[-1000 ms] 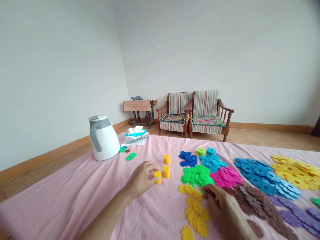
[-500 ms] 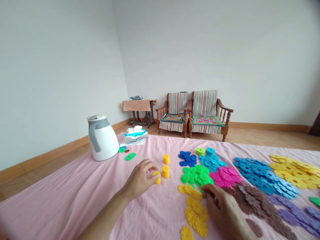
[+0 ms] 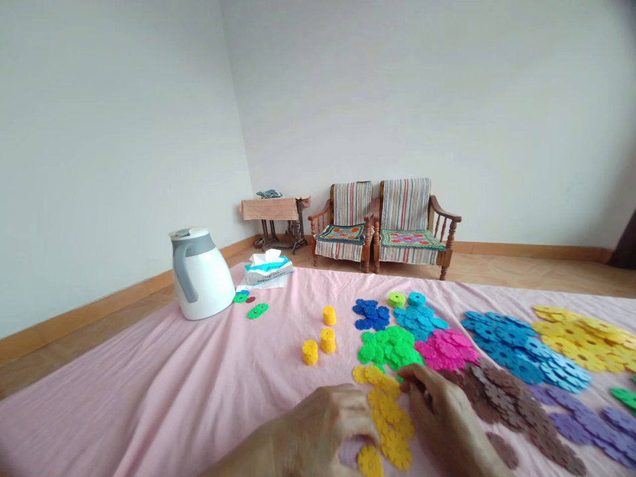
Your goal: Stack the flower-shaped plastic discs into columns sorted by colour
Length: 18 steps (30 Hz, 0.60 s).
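My left hand reaches over the near part of a pile of yellow flower-shaped plastic discs, its fingers bent and apart above a single yellow disc. My right hand rests at the right edge of that pile, fingers loosely curled, the tips by the upper yellow discs and the green discs. Nothing is visible in either hand, though the palms are hidden. Left of the piles stand three short yellow stacks of discs: a near one, a middle one and a far one.
Piles of dark blue, pink, brown and purple discs lie on the pink cloth. A white and grey jug and a tissue box stand at the left. Two wooden chairs are beyond.
My left hand has let go of the near yellow stack and moved right and towards me, over the yellow discs. The stack stays standing on the cloth. My right hand has hardly moved.
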Each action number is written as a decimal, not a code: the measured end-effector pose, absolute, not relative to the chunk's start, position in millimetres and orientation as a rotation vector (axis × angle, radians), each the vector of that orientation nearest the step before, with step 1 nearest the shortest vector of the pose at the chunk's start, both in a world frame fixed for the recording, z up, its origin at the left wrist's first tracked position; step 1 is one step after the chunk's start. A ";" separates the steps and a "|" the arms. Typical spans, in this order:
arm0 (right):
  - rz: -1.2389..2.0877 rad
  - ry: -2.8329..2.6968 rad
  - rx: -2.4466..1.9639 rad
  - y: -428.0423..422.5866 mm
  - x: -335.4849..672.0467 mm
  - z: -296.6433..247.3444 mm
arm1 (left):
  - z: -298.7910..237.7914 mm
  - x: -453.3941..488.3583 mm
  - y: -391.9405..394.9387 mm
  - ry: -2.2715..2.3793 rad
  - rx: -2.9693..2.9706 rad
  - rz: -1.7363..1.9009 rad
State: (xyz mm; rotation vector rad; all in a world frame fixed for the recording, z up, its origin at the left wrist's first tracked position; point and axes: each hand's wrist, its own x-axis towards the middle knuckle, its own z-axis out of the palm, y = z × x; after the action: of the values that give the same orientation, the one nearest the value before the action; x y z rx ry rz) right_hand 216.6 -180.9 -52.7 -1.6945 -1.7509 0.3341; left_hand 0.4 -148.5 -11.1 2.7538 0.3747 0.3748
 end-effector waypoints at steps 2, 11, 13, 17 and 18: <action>0.337 -1.751 -1.698 -180.9 216.8 -52.7 | -9.9 0.5 -149.1 0.396 2.747 0.350; 0.335 -1.750 -1.712 -180.2 216.5 -53.0 | -7.4 -0.6 -150.8 0.486 2.700 0.352; 0.338 -1.754 -1.707 -180.1 216.9 -53.3 | -8.4 -1.7 -149.7 0.513 2.698 0.344; 0.345 -1.762 -1.699 -180.3 217.7 -53.6 | -9.8 -1.6 -150.1 0.525 2.681 0.346; 0.345 -1.762 -1.697 -180.4 217.8 -53.6 | -9.8 -1.0 -150.7 0.520 2.680 0.348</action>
State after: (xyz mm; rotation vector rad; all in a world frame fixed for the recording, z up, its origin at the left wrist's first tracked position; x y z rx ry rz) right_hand 217.8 -180.4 -53.6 -1.6971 -1.7620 0.3446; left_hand -1.0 -150.7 -9.8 2.6804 0.5198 0.3483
